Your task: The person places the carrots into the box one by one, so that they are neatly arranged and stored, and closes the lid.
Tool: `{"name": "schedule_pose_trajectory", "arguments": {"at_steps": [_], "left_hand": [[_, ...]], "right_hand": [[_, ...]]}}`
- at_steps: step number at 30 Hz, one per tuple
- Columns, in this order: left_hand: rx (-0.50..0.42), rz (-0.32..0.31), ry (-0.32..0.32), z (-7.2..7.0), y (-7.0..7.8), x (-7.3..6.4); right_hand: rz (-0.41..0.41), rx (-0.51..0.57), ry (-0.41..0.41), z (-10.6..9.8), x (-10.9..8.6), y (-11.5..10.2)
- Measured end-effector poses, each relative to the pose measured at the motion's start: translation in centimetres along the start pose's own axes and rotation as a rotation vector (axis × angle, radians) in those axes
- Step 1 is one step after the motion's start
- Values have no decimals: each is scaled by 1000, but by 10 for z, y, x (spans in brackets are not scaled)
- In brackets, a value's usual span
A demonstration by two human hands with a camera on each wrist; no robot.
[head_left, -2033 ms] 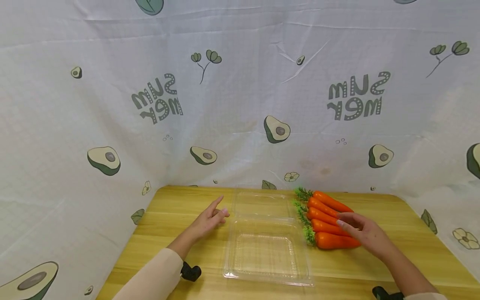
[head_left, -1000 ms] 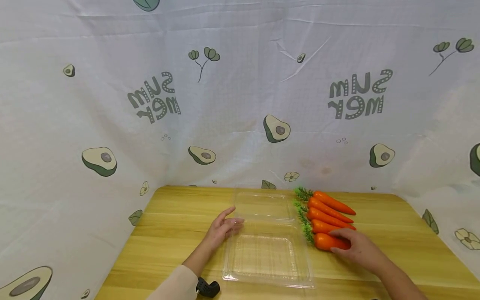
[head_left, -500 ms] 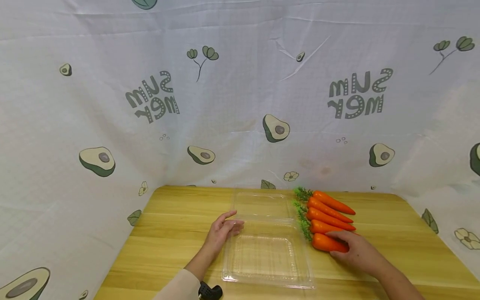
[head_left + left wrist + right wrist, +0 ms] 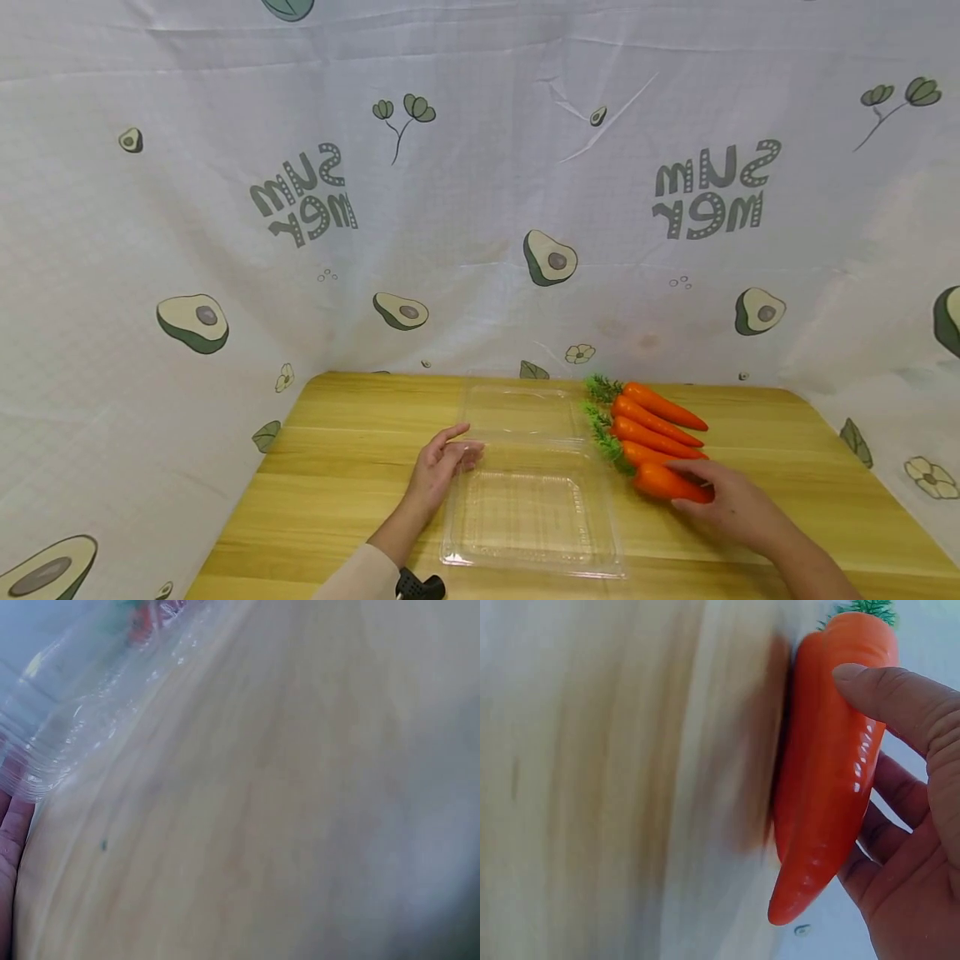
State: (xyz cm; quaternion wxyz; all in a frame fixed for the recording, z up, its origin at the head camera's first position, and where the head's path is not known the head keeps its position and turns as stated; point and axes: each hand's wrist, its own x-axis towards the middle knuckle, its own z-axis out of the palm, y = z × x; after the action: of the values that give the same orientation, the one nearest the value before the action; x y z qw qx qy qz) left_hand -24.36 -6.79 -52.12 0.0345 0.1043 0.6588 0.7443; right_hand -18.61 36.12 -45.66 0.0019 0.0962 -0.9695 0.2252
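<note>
Near carrot [image 4: 663,482] sits at the near end of a row on the right half of the wooden table [image 4: 352,442], well in from the table's right edge. A broad stretch of wood lies right of the row, and another spreads between the table's left edge and the left hand [image 4: 435,473]. The far edge meets a printed cloth [image 4: 465,192], with the farthest carrot's leaves close to it. Only a narrow strip separates the near carrot from the right rim of the transparent container [image 4: 532,568], whose lid [image 4: 525,412] lies folded back on the far side. The other four carrots [image 4: 651,432] crowd just beyond, green tops left, tips right.

The right hand [image 4: 723,504] grips the near carrot from the right: thumb along its near side, fingers curled on its far side, the tapered end toward the palm. Whether the carrot touches the wood, I cannot tell. The left hand is at the container's left edge, fingers loosely extended, seen partly through the plastic in the left wrist view.
</note>
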Motion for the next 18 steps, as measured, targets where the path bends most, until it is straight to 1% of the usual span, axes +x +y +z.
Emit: {"name": "schedule_pose_trajectory", "arguments": {"at_steps": [2, 6, 10, 14, 18], "left_hand": [[6, 1, 9, -1, -1, 0], [23, 4, 26, -1, -1, 0], [29, 7, 37, -1, -1, 0], [20, 6, 32, -2, -2, 0], [26, 9, 11, -3, -3, -1]], "right_hand": [[-2, -13, 17, -3, -1, 1], [14, -21, 19, -8, -1, 0], [-5, -24, 35, -9, -1, -7], [-46, -28, 73, -8, -3, -17], [-69, -12, 94, -7, -3, -28]]}}
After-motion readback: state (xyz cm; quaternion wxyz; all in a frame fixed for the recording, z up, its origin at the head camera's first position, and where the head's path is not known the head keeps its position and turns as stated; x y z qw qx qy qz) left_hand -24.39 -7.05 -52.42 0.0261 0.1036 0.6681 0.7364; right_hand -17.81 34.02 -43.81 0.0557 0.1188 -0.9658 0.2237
